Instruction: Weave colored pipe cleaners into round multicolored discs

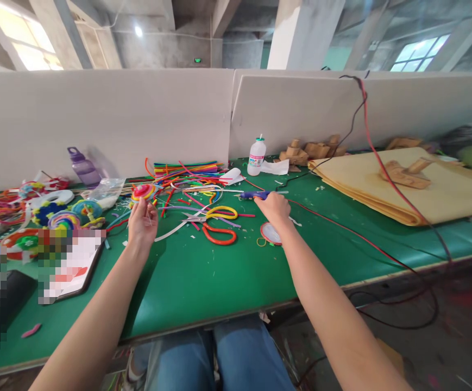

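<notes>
My left hand (142, 222) holds a thin stick topped by a coiled red, yellow and pink pipe-cleaner lollipop (143, 191), raised just above the green table (203, 277). My right hand (275, 208) is closed on the handle of a blue glue gun (253, 194) lying on the table, its nozzle pointing left. Between my hands lie scissors with red and yellow handles (218, 224) and a heap of coloured pipe cleaners (187, 176). A small round disc with a red rim (270, 233) rests just under my right wrist.
A white bottle (256, 157) stands by the grey partition. Red and black cables (372, 157) run across the table to the right edge. Yellow sheets (419, 190) with cardboard pieces lie at right. Finished pipe-cleaner pieces (62, 214), a purple bottle (81, 167) and a tablet (70, 269) sit at left.
</notes>
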The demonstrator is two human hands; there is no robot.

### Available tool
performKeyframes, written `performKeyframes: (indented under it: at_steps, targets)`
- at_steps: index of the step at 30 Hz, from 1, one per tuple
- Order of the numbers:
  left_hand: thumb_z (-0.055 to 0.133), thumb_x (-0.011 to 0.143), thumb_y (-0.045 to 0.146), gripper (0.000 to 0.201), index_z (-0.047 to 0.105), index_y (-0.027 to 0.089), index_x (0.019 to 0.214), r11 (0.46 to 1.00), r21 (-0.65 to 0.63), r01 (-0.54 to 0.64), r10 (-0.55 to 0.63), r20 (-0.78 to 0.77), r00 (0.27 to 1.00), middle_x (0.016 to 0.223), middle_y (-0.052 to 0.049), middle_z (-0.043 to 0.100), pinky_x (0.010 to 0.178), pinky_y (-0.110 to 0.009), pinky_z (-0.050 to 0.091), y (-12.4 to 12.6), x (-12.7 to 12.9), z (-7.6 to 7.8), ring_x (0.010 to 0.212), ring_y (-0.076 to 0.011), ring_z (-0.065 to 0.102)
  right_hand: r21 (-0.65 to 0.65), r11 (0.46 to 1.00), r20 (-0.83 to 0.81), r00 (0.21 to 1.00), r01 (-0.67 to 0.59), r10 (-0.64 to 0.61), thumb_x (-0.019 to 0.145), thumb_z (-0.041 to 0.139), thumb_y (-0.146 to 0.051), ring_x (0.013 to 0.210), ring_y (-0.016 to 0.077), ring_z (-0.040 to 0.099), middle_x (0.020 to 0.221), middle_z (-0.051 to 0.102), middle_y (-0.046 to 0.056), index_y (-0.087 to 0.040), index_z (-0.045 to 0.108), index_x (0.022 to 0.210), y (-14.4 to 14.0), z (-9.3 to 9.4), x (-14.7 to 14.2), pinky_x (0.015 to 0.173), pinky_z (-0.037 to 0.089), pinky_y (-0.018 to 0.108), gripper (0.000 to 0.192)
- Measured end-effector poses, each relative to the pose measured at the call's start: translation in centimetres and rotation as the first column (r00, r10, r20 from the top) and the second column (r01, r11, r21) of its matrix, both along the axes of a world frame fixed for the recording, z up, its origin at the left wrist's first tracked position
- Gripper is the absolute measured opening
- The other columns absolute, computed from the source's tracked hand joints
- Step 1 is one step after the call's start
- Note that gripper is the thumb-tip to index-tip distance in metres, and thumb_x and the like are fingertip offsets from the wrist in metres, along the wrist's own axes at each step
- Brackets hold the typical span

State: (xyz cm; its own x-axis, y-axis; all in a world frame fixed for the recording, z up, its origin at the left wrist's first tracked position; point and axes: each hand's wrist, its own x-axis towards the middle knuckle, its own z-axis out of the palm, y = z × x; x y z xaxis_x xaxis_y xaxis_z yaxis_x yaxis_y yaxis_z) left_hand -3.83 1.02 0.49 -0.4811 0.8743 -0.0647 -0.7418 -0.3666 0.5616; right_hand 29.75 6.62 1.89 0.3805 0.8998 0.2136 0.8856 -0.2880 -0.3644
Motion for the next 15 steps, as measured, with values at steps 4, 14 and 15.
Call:
performKeyframes:
  at_steps: [4, 14, 15]
  targets:
    - [0.076, 0.071, 0.015, 0.019, 0.058, 0.017, 0.07, 0.999, 0.022, 0.046, -0.045, -0.041, 0.998, 0.059, 0.008, 0.06, 0.048, -0.01, 0.043, 0.0, 0.4, -0.2, 0.051, -0.0014, 0.056, -0.12, 0.992, 0.027, 0.999, -0.025, 0.028, 0.082, 0.052, -0.054, 0.104, 0.0348, 0.065, 0.108, 0.067, 0.025, -0.006, 0.068, 0.11, 0.1, 0.3, 0.6, 0.081, 0.05, 0.038, 0.057]
    - [0.074, 0.073, 0.014, 0.017, 0.058, 0.018, 0.071, 0.992, 0.006, 0.126, -0.126, -0.002, 0.992, 0.06, 0.008, 0.061, 0.048, -0.011, 0.043, -0.2, 0.6, 0.1, 0.05, -0.0014, 0.056, 0.117, 0.979, 0.246, 0.96, -0.167, 0.134, 0.082, 0.057, -0.054, 0.106, 0.0337, 0.057, 0.108, 0.066, 0.022, -0.009, 0.071, 0.102, -0.2, 0.2, 1.6, 0.085, 0.043, 0.041, 0.051]
    - [0.075, 0.072, 0.014, 0.018, 0.058, 0.018, 0.071, 0.988, 0.012, 0.154, -0.154, -0.011, 0.988, 0.059, 0.008, 0.06, 0.049, -0.011, 0.044, -0.3, 0.7, 0.1, 0.05, -0.0014, 0.056, 0.201, 0.955, 0.263, 0.951, -0.219, 0.163, 0.083, 0.058, -0.049, 0.106, 0.0326, 0.056, 0.107, 0.067, 0.02, -0.01, 0.071, 0.101, -0.3, 0.3, 1.4, 0.086, 0.042, 0.041, 0.046]
